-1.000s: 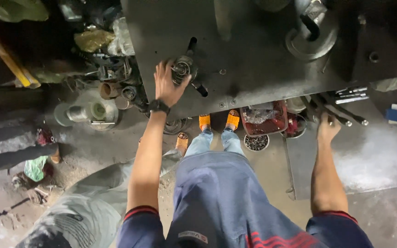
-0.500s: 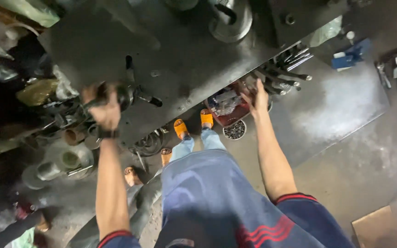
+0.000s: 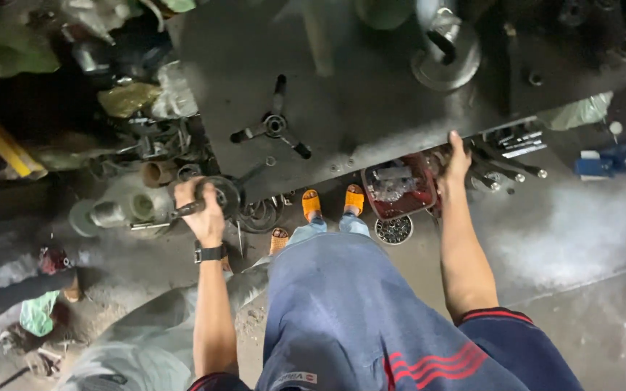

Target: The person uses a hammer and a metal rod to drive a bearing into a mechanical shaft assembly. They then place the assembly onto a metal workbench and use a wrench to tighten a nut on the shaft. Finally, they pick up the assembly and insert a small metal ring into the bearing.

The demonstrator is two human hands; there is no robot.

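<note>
Your left hand (image 3: 201, 210) was clamped, fingers curled tight, on a dark handle (image 3: 186, 210) of a round handwheel (image 3: 224, 194) at the machine table's (image 3: 371, 87) left edge, about eight o'clock from the three-spoke handle (image 3: 275, 126) on its top. Your right hand (image 3: 454, 163) pressed the table's near edge at four o'clock from that handle, fingers together; whether they gripped anything, I cannot tell. A red tray (image 3: 400, 190) of metal parts lay just beside it, above your orange sandals (image 3: 333, 201).
</note>
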